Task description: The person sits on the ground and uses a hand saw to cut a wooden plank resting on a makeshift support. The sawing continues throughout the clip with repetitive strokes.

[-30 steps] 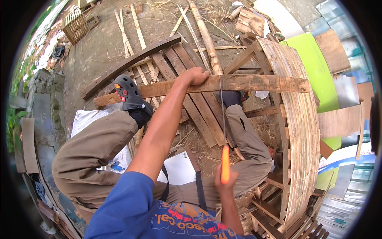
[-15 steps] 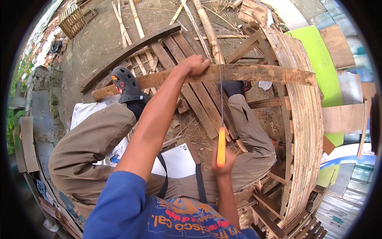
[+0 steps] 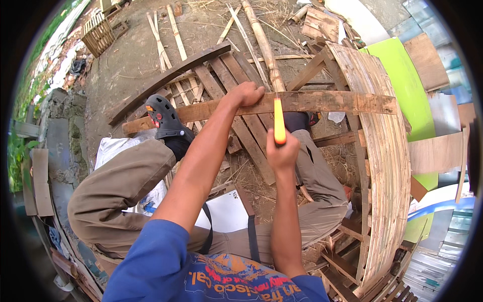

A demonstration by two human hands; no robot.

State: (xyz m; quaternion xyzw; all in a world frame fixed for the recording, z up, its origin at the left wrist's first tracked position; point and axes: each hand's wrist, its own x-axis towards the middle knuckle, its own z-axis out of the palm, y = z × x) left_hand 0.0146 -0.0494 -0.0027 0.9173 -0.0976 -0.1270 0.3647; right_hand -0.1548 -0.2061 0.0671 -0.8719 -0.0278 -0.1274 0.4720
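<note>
My right hand [image 3: 283, 149] is closed around the orange-yellow handle of a handsaw [image 3: 279, 121]. The handle sits close to the near edge of a long wooden plank [image 3: 327, 102], and most of the thin blade is hidden or beyond the plank. Gripping the plank's far edge, just left of the saw, is my left hand [image 3: 245, 94], its fingers curled over the wood. The plank runs crosswise in front of me, its right end over a slatted wooden surface. My foot in a dark clog [image 3: 163, 116] is by the plank's left part.
Beneath the plank lies a slatted wooden frame [image 3: 246, 126] on the dirt ground. A bamboo pole [image 3: 261, 45] and loose strips stretch beyond it. To the right stands a long slatted bench [image 3: 382, 176], with a green panel [image 3: 405, 80] behind. A concrete block wall [image 3: 55, 146] borders the left.
My right hand has pushed the saw away from me, bringing its handle up to the plank. My left hand still grips the plank, and the view has shifted slightly.
</note>
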